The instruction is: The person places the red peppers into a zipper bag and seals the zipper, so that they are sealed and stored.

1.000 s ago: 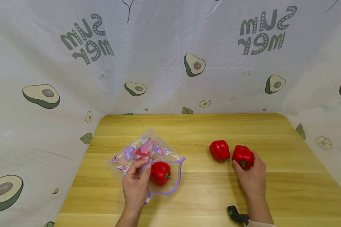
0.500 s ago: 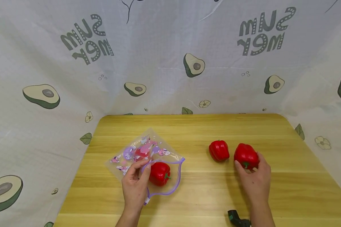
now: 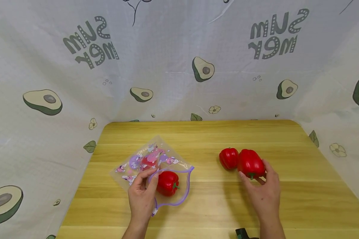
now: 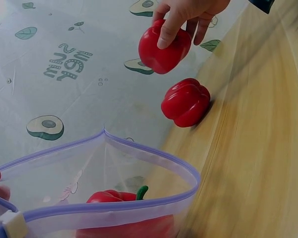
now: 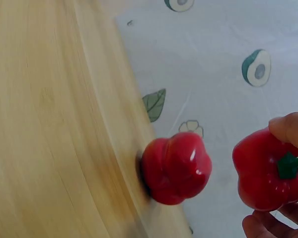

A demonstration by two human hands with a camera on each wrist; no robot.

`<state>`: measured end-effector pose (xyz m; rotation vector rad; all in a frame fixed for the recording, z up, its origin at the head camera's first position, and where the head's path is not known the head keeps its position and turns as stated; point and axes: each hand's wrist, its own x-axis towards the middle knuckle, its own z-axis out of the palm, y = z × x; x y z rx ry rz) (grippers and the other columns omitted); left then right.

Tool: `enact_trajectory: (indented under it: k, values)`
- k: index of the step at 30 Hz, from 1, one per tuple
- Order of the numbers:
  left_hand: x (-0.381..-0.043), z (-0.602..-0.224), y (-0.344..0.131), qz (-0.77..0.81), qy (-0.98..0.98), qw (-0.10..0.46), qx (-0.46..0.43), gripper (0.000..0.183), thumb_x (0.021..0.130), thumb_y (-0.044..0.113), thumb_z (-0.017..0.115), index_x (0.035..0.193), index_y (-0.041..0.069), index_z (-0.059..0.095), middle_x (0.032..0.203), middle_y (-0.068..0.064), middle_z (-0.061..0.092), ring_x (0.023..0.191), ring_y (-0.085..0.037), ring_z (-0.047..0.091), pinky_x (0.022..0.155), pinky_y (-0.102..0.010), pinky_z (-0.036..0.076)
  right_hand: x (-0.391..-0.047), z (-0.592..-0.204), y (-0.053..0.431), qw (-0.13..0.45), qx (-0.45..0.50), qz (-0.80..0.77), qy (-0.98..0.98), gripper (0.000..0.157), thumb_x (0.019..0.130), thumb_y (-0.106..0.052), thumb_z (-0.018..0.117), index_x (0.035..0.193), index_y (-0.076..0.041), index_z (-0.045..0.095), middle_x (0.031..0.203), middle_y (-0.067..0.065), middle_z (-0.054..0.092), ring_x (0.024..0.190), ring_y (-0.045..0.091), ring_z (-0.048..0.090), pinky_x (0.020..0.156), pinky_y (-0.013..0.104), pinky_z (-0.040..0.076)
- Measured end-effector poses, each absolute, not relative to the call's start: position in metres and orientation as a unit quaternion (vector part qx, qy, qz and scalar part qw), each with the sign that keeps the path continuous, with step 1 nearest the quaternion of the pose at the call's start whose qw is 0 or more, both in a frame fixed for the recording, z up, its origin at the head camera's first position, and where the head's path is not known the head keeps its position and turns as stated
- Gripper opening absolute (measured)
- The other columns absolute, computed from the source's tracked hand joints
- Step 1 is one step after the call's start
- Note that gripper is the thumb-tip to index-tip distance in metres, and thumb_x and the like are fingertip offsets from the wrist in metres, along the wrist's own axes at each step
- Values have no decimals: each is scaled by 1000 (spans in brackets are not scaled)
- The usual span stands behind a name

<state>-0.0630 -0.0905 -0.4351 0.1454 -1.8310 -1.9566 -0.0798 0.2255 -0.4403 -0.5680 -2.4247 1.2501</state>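
My left hand [image 3: 142, 197] pinches the rim of a clear zip bag [image 3: 183, 198] with purple zip edges and a pink cartoon print. The bag's mouth gapes toward the right. Just inside it lies a red bell pepper [image 3: 168, 183] with a green stem, also visible through the opening in the left wrist view. A red patch shows deeper under the print; what it is I cannot tell. My right hand [image 3: 264, 196] grips a second red bell pepper [image 3: 251, 164] above the table, thumb on one side and fingers on the other. Another red bell pepper [image 5: 175, 168] rests on the table beside it.
The wooden table [image 3: 209, 212] reaches back to a white curtain [image 3: 167, 49] printed with avocados and leaves. A black object [image 3: 242, 233] shows at the bottom edge by the right wrist. The zip's white slider [image 4: 14, 224] sits near my left fingers.
My right hand has lifted its pepper off the table and then moved it left, close to the pepper lying there. The left hand and the bag hold still.
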Motion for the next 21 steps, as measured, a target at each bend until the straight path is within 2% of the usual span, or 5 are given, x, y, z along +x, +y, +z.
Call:
enact_trajectory:
  k: [2, 4, 10, 18, 21]
  values:
    - [-63, -435, -91, -711, -663, 227, 53, 15, 92, -3, 71, 107, -6, 71, 111, -21, 72, 118, -19, 70, 105, -18, 49, -78, -440, 222, 180, -186, 446, -857, 92, 81, -20, 88, 157, -12, 37, 146, 19, 46, 128, 38, 52, 87, -2, 44]
    - [-63, -436, -91, -713, -661, 227, 51, 15, 92, -3, 70, 106, -5, 71, 111, -21, 72, 117, -19, 70, 105, -19, 49, -76, -439, 218, 184, -171, 448, -858, 92, 80, -18, 89, 156, -11, 38, 145, 19, 47, 125, 38, 53, 82, -7, 37]
    - [-63, -437, -92, -719, -655, 229, 43, 15, 92, -3, 70, 107, -8, 70, 111, -21, 73, 117, -19, 71, 104, -20, 51, -71, -437, 206, 180, -142, 448, -864, 94, 78, -16, 90, 156, -11, 38, 143, 18, 49, 120, 35, 55, 82, -8, 34]
    - [-63, -437, -92, -722, -651, 232, 33, 17, 92, -4, 70, 108, -10, 69, 111, -22, 73, 116, -19, 71, 104, -21, 51, -67, -439, 196, 196, -102, 459, -860, 91, 75, -9, 90, 153, -12, 43, 138, 14, 54, 106, 4, 50, 85, -6, 40]
    - [-63, -437, -92, -719, -653, 234, 32, 16, 92, -4, 70, 107, -8, 70, 110, -22, 74, 115, -19, 72, 103, -21, 52, -66, -439, 194, 196, -89, 457, -863, 90, 76, -9, 90, 152, -13, 44, 137, 13, 55, 104, -4, 47, 86, -6, 40]
